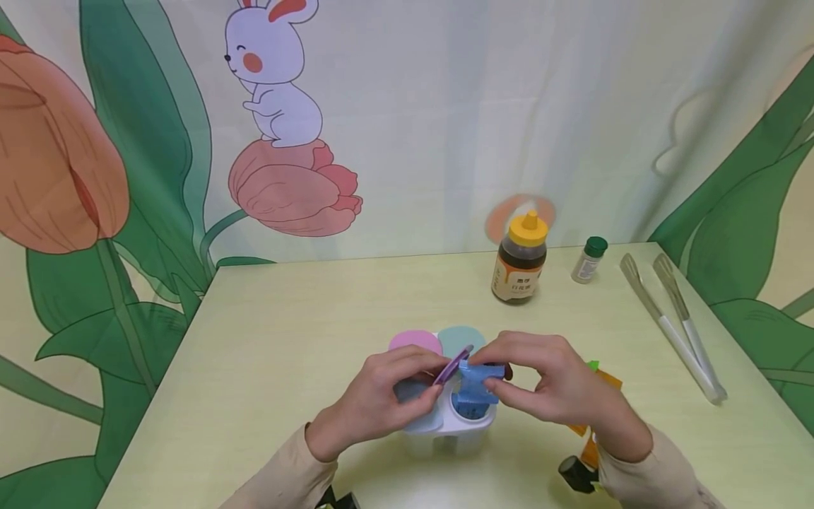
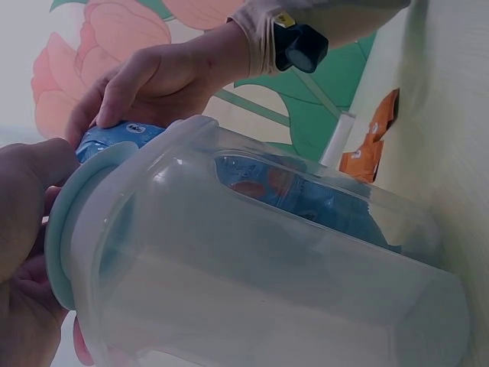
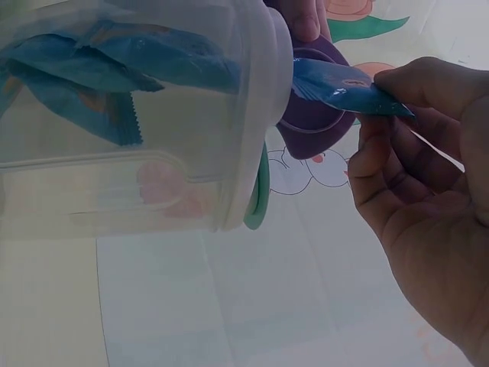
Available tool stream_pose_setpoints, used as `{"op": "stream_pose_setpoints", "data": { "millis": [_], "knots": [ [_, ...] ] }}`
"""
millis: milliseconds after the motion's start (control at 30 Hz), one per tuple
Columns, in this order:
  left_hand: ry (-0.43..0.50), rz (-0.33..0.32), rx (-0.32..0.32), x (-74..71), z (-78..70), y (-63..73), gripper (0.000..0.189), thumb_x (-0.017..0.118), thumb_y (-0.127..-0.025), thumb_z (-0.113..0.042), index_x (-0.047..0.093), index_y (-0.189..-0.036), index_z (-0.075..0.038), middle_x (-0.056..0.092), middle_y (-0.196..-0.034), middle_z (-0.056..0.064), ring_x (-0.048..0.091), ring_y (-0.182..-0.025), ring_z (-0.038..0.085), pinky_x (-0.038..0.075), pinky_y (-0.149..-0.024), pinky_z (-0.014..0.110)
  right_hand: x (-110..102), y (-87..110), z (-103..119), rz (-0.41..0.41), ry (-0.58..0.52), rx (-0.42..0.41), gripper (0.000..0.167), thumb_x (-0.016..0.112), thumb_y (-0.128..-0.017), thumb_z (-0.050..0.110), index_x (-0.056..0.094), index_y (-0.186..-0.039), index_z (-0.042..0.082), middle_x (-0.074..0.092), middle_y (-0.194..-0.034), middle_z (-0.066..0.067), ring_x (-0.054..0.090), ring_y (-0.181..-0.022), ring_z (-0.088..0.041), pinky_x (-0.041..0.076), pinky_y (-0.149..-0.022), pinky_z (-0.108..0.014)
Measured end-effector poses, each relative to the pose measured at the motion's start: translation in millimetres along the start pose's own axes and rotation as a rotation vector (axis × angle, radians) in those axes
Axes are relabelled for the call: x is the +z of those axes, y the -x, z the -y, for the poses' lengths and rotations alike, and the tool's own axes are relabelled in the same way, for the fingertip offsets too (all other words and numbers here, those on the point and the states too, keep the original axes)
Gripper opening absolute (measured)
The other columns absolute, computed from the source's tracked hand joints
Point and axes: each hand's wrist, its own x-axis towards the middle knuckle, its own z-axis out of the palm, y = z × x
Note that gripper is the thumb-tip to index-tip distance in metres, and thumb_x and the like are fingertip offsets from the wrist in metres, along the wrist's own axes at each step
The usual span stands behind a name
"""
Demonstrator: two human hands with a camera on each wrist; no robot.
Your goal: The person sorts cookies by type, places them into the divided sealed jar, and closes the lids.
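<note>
Left hand [image 1: 391,397] pinches tilted purple lid [image 1: 454,365]; right hand [image 1: 552,376] pinches blue packet [image 1: 478,384] at front-right opening of container [image 1: 448,428] on worktop [image 1: 305,318]. Best, I'd judge: hold lid well clear, guide packet lengthwise so edges don't snag.

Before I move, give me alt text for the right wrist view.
The right hand pinches a blue packet at the mouth of a clear tub, which appears sideways. Behind the packet, the left hand holds a purple lid open. More blue packets lie inside the tub.
</note>
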Motion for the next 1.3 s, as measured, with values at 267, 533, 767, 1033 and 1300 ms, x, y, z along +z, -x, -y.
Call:
{"op": "stream_pose_setpoints", "data": {
  "millis": [267,533,767,1033,1300],
  "knots": [
    [-0.001,-0.009,0.022,1.3,1.2,0.6,0.027,0.067,-0.086,-0.001,0.066,-0.113,-0.002,0.070,-0.103,0.008,0.069,-0.091,0.014,0.058,-0.079,0.018,2.3,-2.2,-0.1,0.005,-0.004,-0.022,0.039,0.075,-0.075,-0.008,0.067,-0.112,0.006,0.068,-0.097,-0.003,0.057,-0.077,-0.005,0.049,-0.062,-0.010],
    [-0.012,-0.013,0.026,2.6,2.4,1.9,0.026,0.067,-0.087,-0.002,0.066,-0.113,-0.002,0.070,-0.103,0.007,0.069,-0.092,0.013,0.058,-0.079,0.018,5.8,-4.1,-1.0,0.005,-0.013,-0.043,0.036,0.074,-0.078,-0.005,0.067,-0.112,0.004,0.068,-0.097,-0.003,0.056,-0.074,-0.004,0.048,-0.062,-0.009],
    [0.001,-0.015,0.031,2.2,2.4,1.0,0.027,0.067,-0.086,0.000,0.066,-0.113,-0.002,0.070,-0.103,0.008,0.069,-0.091,0.014,0.058,-0.079,0.017,8.5,-6.4,-2.2,0.013,-0.014,-0.067,0.032,0.073,-0.081,-0.001,0.067,-0.113,0.005,0.067,-0.097,-0.003,0.056,-0.074,-0.004,0.048,-0.063,-0.009],
    [-0.014,-0.007,0.023,1.5,1.5,-0.8,0.027,0.068,-0.086,-0.001,0.067,-0.113,-0.002,0.070,-0.104,0.008,0.069,-0.091,0.012,0.057,-0.080,0.017,8.8,-2.0,-2.7,0.027,0.004,-0.019,0.037,0.074,-0.079,-0.004,0.067,-0.113,0.009,0.068,-0.099,0.000,0.056,-0.074,-0.002,0.049,-0.062,-0.010],
    [-0.006,-0.014,0.019,1.1,1.1,0.0,0.027,0.067,-0.085,0.000,0.067,-0.112,-0.002,0.070,-0.103,0.008,0.069,-0.090,0.012,0.058,-0.079,0.017,5.6,3.0,-2.4,0.040,0.022,0.027,0.040,0.074,-0.077,-0.006,0.066,-0.112,0.011,0.067,-0.100,0.002,0.057,-0.078,-0.003,0.050,-0.063,-0.010]
  ]
}}
